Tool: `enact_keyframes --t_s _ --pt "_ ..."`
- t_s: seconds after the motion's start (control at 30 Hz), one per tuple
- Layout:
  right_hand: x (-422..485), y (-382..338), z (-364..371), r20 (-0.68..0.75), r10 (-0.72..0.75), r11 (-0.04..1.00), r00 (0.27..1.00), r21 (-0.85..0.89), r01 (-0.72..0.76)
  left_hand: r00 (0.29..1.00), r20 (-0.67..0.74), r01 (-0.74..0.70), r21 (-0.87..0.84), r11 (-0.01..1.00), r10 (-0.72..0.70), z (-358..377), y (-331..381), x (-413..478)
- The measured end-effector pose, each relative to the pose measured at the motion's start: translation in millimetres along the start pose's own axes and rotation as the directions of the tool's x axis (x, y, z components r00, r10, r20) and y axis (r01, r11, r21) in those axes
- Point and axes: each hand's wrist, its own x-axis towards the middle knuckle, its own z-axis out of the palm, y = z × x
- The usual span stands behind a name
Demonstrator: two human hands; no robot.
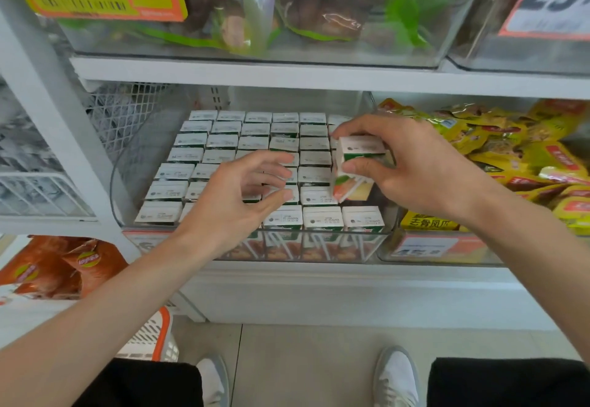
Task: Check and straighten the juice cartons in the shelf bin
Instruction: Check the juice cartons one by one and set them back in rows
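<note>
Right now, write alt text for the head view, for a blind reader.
The right hand grips one juice carton, raised above the right side of a clear shelf bin packed with rows of cartons. The left hand hovers open over them; yellow snack packets lie to the right.

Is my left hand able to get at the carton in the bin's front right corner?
Probably yes. The left hand is empty, and the corner carton sits uncovered; the right hand holds a lifted carton behind it.

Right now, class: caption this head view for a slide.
Right hand holds a white-topped juice carton above the clear plastic bin; left hand hovers open.
</note>
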Motion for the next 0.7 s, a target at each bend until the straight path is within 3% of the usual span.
enact_keyframes --t_s 0.33,0.7 --pt "-0.3 6.0 -6.8 0.059 0.031 1.0 0.998 -0.005 -0.03 1.0 0.01 -0.014 0.044 0.999 0.013 2.5 1.6 -0.1" --pt "12.5 -2.8 6.7 0.288 0.002 0.954 0.958 -0.289 0.085 1.0 0.016 -0.021 0.048 0.999 0.021 6.1 2.7 0.7"
